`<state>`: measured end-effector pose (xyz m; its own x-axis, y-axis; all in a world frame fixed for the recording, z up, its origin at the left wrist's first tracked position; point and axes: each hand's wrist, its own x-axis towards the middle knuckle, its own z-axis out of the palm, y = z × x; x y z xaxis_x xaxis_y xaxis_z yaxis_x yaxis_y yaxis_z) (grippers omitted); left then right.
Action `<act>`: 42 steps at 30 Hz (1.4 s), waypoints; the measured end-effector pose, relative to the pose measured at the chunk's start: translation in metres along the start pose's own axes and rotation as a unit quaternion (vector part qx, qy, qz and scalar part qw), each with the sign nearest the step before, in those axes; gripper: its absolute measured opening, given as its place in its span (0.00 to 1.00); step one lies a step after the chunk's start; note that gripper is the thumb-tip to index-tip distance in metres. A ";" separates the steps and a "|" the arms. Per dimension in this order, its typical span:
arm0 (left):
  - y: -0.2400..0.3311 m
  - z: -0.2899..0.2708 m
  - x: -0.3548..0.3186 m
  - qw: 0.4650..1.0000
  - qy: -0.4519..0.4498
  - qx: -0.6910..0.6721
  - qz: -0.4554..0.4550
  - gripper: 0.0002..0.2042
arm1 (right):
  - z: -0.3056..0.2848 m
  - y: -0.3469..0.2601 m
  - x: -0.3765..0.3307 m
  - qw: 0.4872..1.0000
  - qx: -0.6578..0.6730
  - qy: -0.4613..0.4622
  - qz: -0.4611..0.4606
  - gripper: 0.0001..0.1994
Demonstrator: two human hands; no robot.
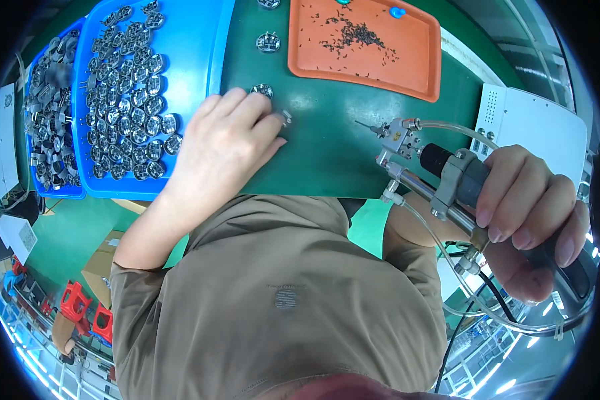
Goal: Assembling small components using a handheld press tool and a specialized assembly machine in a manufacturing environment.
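My left hand (232, 137) is closed over the green mat, its fingers curled down. A small shiny metal part (287, 119) shows blurred at its fingertips; most of what lies under the fingers is hidden. Just beyond the knuckles is a round metal part (262, 90), and another round metal part (269, 43) lies farther off. On the right, my right hand (530, 207) grips the dark grey handle of a dispensing gun (470, 180). The gun has a metal valve block, clear hoses and a thin needle pointing left over the mat.
A blue tray (203, 40) at the left holds many round metal parts. Beyond it another blue tray (80, 190) is heaped with grey and metal pieces. An orange tray (307, 57) with tiny dark screws lies at the back. A white machine (537, 120) stands at the right.
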<state>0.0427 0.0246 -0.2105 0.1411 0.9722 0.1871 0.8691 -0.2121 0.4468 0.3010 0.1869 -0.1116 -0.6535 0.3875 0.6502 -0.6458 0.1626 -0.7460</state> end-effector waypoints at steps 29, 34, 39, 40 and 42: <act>0.034 0.024 -0.012 0.996 0.041 -0.065 -0.039 0.10 | -0.005 -0.020 -0.015 0.999 -0.023 -0.016 0.041 0.19; 0.033 0.028 -0.020 0.999 -0.001 -0.016 -0.040 0.15 | -0.006 -0.016 -0.014 0.999 -0.018 -0.011 0.039 0.19; 0.032 0.002 -0.017 0.999 -0.018 -0.034 -0.034 0.13 | -0.005 -0.013 -0.014 0.999 -0.015 -0.008 0.037 0.19; 0.031 0.000 -0.016 0.998 -0.015 -0.048 -0.028 0.12 | -0.006 -0.013 -0.013 0.999 -0.019 -0.008 0.037 0.19; 0.024 0.003 -0.020 0.998 -0.031 -0.058 -0.011 0.12 | -0.006 -0.017 -0.012 0.999 -0.025 -0.007 0.038 0.19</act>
<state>0.0627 -0.0001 -0.2063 0.1550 0.9802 0.1234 0.8121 -0.1975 0.5491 0.3226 0.1846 -0.1076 -0.7051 0.3886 0.5932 -0.5737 0.1792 -0.7993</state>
